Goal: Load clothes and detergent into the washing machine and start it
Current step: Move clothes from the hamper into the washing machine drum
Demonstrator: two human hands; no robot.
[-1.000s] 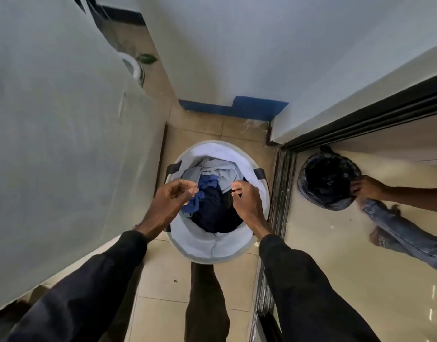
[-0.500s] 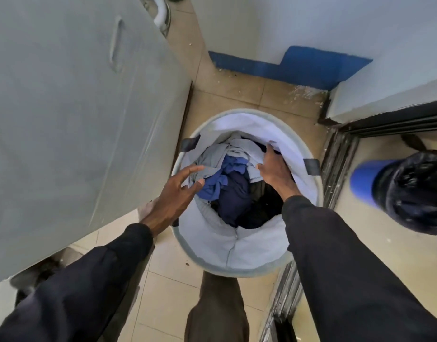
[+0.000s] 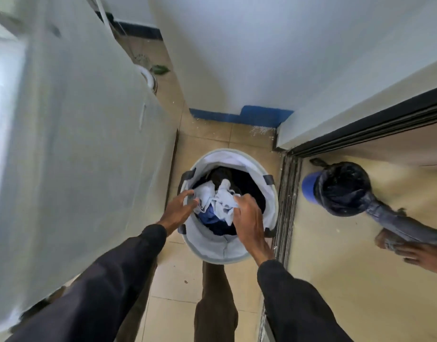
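A round white laundry basket (image 3: 212, 250) stands on the tiled floor below me, holding dark and blue clothes. A bunched pale grey garment (image 3: 218, 201) is lifted above the pile. My left hand (image 3: 179, 209) grips its left side at the basket's rim. My right hand (image 3: 249, 223) is closed on its right side. The white washing machine (image 3: 72, 149) fills the left of the view, with its side panel facing the basket.
A white wall with a blue skirting (image 3: 244, 116) closes the back. A dark sliding-door track (image 3: 287, 213) runs along the basket's right. Beyond it stands a blue bin with a black liner (image 3: 340, 188), and another person's leg and foot (image 3: 407, 233).
Both hands went into the basket and came up holding the pale garment, which now sits higher over the dark clothes. The view pulled back upward, showing more of the machine and wall.
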